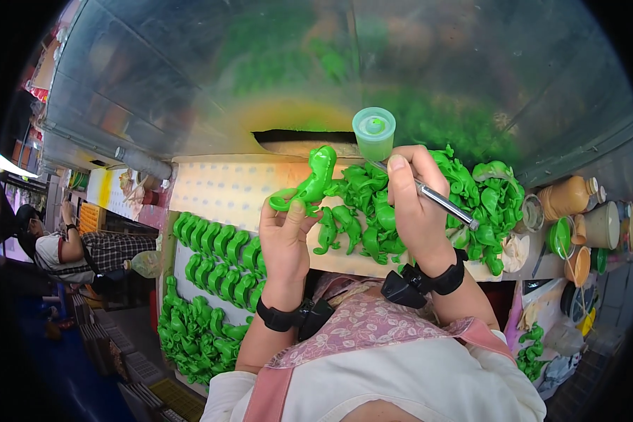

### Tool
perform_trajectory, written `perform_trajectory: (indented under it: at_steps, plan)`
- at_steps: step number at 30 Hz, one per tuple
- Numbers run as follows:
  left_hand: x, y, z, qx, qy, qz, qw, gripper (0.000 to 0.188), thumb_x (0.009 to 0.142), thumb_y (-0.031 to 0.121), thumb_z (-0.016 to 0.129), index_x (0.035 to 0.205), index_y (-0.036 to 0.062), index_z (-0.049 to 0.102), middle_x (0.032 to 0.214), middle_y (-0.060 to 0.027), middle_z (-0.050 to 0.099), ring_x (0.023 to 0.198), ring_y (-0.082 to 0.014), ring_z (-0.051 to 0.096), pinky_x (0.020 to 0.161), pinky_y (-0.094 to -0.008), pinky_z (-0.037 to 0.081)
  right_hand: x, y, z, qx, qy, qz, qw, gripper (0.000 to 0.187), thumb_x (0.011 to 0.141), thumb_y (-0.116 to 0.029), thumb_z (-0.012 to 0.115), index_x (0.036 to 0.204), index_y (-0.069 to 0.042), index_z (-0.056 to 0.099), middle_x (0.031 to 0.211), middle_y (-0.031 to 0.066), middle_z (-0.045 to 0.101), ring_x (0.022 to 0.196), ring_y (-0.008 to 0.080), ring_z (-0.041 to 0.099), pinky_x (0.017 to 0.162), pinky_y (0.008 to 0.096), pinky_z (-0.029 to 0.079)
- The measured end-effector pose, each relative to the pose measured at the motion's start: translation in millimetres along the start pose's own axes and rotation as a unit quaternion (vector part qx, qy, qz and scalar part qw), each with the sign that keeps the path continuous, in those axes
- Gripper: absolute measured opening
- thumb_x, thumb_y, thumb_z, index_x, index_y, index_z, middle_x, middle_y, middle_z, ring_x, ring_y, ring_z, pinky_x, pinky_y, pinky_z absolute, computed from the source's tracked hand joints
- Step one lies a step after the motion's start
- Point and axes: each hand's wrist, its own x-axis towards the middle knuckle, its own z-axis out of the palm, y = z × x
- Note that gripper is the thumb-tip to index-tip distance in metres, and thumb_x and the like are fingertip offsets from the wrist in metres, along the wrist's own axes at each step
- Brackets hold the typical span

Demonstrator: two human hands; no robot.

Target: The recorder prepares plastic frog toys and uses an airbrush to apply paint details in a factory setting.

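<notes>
My left hand (pixel 287 235) grips a glossy green plastic animal figure (pixel 321 174) with a curled tail, holding it upright over the bench. My right hand (pixel 423 211) is closed round a silver airbrush (pixel 451 207), thumb on top, its slim body slanting down to the right. A translucent cup (pixel 374 137) with a little green in it sits at the airbrush's front end, just right of the figure and apart from it. Beneath and beside my right hand lies a heap of similar green figures (pixel 380 218).
At the left, rows of green figures (pixel 221 243) stand on a board, with another pile (pixel 197 330) nearer me. A grey metal booth wall (pixel 260 63) with a dark slot rises ahead. Paint pots (pixel 560 236) and jars crowd the right. A person (pixel 70 250) is at the far left.
</notes>
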Motion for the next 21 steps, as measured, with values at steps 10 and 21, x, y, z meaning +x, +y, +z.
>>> perform_trajectory:
  at_steps: [10, 21]
  plan:
    - [-0.6, -0.2, 2.6, -0.031, 0.001, -0.006, 0.999, 0.022, 0.08, 0.008, 0.055, 0.099, 0.0029, 0.045, 0.095, -0.0108, 0.055, 0.085, -0.0202, 0.056, 0.069, -0.0306, 0.05, -7.3, -9.3, -2.8, 0.041, -0.06, -0.021, 0.997, 0.018, 0.084, -0.016, 0.047, 0.08, 0.001, 0.048, 0.051, 0.0028, 0.045, 0.043, 0.0065, 0.038, 0.041, 0.0229, 0.031]
    - [-3.0, -4.5, 3.9, 0.074, 0.012, 0.083, 0.994, 0.02, 0.079, 0.004, 0.055, 0.098, 0.0034, 0.046, 0.101, -0.0122, 0.054, 0.086, -0.02, 0.056, 0.071, -0.0309, 0.049, -3.9, -9.8, -6.1, -0.005, -0.028, -0.013, 1.0, 0.016, 0.084, -0.015, 0.047, 0.079, 0.001, 0.048, 0.05, 0.0036, 0.045, 0.043, 0.0072, 0.04, 0.04, 0.0234, 0.03]
